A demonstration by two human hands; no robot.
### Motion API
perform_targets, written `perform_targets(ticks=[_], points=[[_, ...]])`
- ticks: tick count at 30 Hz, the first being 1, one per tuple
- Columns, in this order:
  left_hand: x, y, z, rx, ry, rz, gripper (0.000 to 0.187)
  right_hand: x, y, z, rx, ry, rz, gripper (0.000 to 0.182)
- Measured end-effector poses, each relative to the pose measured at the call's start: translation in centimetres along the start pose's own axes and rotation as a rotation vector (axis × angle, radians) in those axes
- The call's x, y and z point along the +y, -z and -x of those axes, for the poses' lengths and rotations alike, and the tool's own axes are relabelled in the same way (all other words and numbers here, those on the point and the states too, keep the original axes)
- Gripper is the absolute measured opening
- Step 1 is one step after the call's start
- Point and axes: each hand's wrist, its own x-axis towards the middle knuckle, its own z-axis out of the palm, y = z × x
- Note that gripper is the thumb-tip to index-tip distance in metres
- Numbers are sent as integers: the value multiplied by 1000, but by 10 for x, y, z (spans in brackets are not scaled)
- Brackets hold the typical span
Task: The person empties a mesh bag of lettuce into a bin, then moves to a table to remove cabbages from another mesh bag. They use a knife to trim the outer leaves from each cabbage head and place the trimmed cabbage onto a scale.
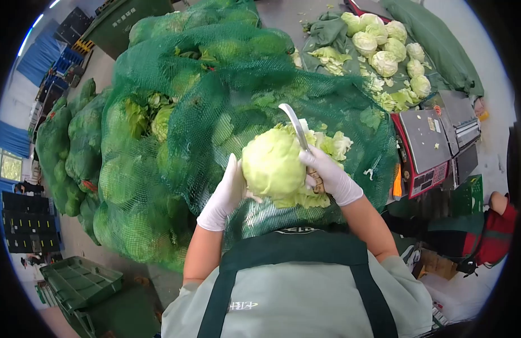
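Note:
A pale green cabbage (274, 163) is between my two white-gloved hands, above a green mesh bag. My left hand (229, 188) presses its palm and fingers to the cabbage's left side. On the right, my right hand (328, 176) is closed round the handle of a curved knife (295, 125) and touches the cabbage. The blade points up and away from me, past the cabbage's upper right edge. Loose cabbage leaves (335, 145) lie behind and below the cabbage on the mesh.
Full green mesh bags (142, 186) fill the left and centre. Several cabbages (384, 63) sit at the upper right, near a scale (426, 141). A person in red (500, 231) is at the right edge. Green bins (83, 281) stand lower left.

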Motion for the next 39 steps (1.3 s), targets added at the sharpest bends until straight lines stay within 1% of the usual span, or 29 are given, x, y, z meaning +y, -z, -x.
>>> perform_targets(ticks=[1,2,3,4,6,7,8,10,12,15,16,19,20,21,23,24,27,28,29,31,33,34,37,38,39], points=[[4,-2,-2,22,1,-161,67,-1,4,-2,1,-50,-193,59],[10,-2,-6,43,-3,-325,63,-4,5,-4,18,-96,-277,53],[17,-5,-10,64,-13,-489,59,-7,6,-4,16,-93,-328,55],[21,-18,-10,110,-80,-493,47,-6,9,-5,13,-91,-378,58],[26,-24,-19,119,-98,-540,44,6,25,-11,-34,-125,-497,67],[28,-27,-25,124,-106,-562,42,7,30,-11,-34,-123,-513,67],[30,-31,-30,129,-98,-529,37,7,34,-11,-33,-121,-530,67],[28,-36,-43,142,-135,-536,34,12,40,-8,-61,-94,-600,65],[26,-44,-57,147,-150,-550,30,14,42,-6,-112,-27,-697,63],[24,-59,-77,68,-254,-577,29,-5,38,-4,-87,167,-778,59],[22,-56,-85,15,-254,-578,35,-17,37,-1,-10,212,-754,59],[20,-61,-90,-52,-285,-615,45,-47,68,-2,178,255,-663,61],[20,-58,-89,-82,-250,-652,50,-62,78,0,212,309,-624,60],[18,-56,-90,-62,-254,-662,50,-81,84,4,289,328,-648,59],[14,-48,-98,-14,-267,-676,51,-100,110,3,348,315,-723,59],[14,-40,-108,-33,-269,-657,57,-101,112,6,325,317,-659,60],[21,-37,-140,-167,-286,-370,71,-93,111,4,232,273,-507,61],[21,-37,-150,-226,-363,-412,93,-81,108,-3,187,235,-489,60],[22,-37,-152,-287,-378,-423,118,-68,99,-12,157,215,-492,60],[14,-29,-145,-450,-116,-410,137,-52,67,-25,97,174,-498,58],[5,-30,-120,-376,-211,-394,141,-55,28,-19,259,51,-484,56],[2,-31,-109,-347,-257,-389,143,-45,41,-23,160,96,-384,50],[-16,-29,-79,-122,-417,-411,143,-22,57,-44,272,229,170,42],[-19,-28,-70,-67,-438,-463,140,-12,59,-47,402,223,360,38],[-25,-24,-61,23,-480,-683,138,-13,50,-37,451,203,494,38]])
